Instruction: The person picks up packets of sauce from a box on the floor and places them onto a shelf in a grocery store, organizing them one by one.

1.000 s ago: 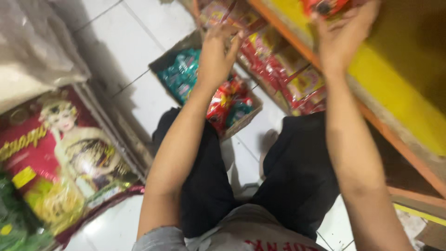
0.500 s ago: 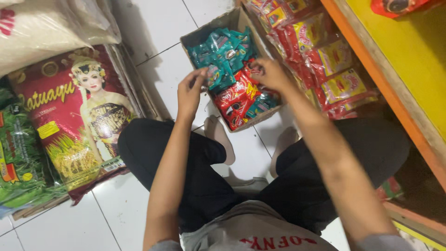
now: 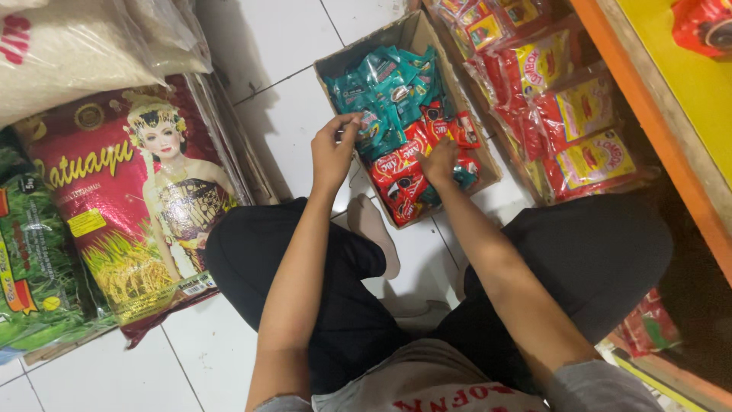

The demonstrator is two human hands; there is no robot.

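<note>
Head view, so left to right: big rice sacks [image 3: 130, 206] were leaned up along the far left, on white tile. The left hand [image 3: 333, 149] was hovering at the near-left rim of the cardboard box [image 3: 335, 69], fingers curled loosely with nothing gripped. The right hand [image 3: 441, 160] was pressed down into the red sachets [image 3: 396, 179] at the box's near end; whether any were actually pinched can't be told. Teal sachets [image 3: 385, 84] were piled behind. Probably best if the box gets steadied by the rim while a small bunch is lifted cleanly. Red-and-yellow packets [image 3: 579, 114] were stacked at the right.
</note>
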